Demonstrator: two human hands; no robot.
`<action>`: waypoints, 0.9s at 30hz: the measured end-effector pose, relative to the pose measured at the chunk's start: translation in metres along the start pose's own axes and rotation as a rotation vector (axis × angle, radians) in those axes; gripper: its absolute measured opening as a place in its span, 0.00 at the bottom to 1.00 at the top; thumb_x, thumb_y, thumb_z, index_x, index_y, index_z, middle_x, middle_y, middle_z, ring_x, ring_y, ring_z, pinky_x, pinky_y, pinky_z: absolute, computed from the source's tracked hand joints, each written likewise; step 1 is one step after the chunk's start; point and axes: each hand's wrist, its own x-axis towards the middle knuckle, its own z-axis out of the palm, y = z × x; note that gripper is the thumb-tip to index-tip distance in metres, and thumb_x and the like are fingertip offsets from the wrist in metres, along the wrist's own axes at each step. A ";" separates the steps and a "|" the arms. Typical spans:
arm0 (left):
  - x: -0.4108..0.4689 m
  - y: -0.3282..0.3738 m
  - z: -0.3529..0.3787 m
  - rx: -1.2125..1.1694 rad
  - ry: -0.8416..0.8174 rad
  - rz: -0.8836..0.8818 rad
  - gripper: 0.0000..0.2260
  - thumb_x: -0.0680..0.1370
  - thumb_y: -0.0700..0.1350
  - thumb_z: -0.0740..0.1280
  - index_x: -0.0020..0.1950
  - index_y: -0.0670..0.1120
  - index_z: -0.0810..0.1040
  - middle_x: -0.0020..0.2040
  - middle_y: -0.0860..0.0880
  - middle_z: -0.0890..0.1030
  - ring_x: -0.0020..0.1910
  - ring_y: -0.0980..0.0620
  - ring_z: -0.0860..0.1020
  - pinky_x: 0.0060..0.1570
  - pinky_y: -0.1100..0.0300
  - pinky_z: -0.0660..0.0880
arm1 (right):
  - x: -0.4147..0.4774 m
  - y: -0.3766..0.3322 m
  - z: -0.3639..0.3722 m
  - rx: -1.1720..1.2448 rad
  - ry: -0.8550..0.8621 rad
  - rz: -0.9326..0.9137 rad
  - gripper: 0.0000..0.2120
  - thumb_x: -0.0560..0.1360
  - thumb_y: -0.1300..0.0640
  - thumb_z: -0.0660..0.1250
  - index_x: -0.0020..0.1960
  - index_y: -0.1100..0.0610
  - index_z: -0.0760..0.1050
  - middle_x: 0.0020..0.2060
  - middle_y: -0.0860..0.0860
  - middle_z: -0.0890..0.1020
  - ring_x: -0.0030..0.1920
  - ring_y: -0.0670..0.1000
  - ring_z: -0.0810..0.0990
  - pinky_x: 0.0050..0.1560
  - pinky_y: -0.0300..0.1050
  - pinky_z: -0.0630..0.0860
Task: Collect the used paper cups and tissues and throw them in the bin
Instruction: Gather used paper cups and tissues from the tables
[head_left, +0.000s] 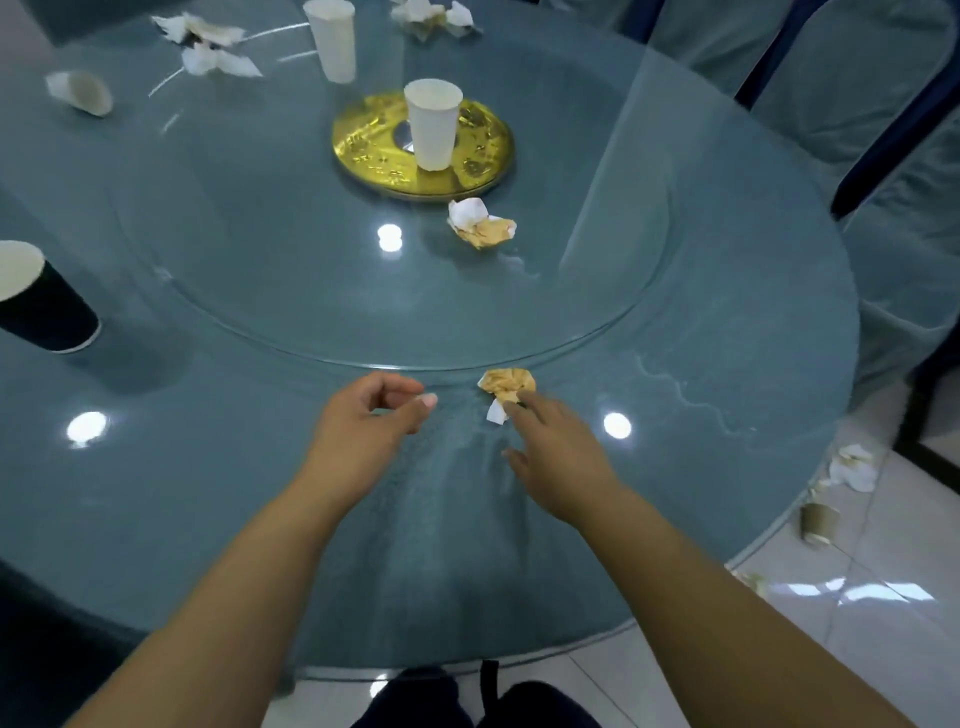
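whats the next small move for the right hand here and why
Probably close the right hand on the stained tissue at the near edge of the table. Its fingertips already touch the tissue's white corner, nothing is gripped yet, and it is the closest piece of litter. The left hand looks empty, half curled beside it, so it could then reach for the black cup.

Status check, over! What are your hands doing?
Right hand touching the stained tissue, no grip yet. Left hand empty, half curled. Path clear, over.
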 end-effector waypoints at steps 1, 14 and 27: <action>0.008 -0.001 0.001 0.005 0.000 -0.001 0.05 0.74 0.41 0.71 0.42 0.50 0.78 0.36 0.50 0.77 0.37 0.51 0.79 0.39 0.61 0.72 | 0.010 0.002 0.003 -0.025 -0.015 -0.011 0.26 0.79 0.52 0.60 0.75 0.54 0.59 0.75 0.51 0.58 0.73 0.55 0.58 0.67 0.49 0.63; 0.057 0.000 0.038 0.007 0.051 -0.057 0.04 0.74 0.41 0.71 0.44 0.49 0.77 0.38 0.49 0.78 0.37 0.53 0.78 0.39 0.62 0.73 | 0.068 0.043 0.031 -0.091 -0.084 -0.087 0.29 0.77 0.55 0.63 0.76 0.53 0.56 0.70 0.51 0.64 0.67 0.56 0.66 0.59 0.50 0.65; 0.067 0.015 0.084 -0.049 0.214 -0.050 0.04 0.74 0.41 0.71 0.43 0.49 0.77 0.36 0.50 0.78 0.37 0.52 0.79 0.42 0.58 0.73 | 0.071 0.074 0.008 -0.111 -0.107 -0.482 0.18 0.68 0.69 0.68 0.58 0.62 0.74 0.57 0.59 0.76 0.55 0.62 0.75 0.53 0.56 0.76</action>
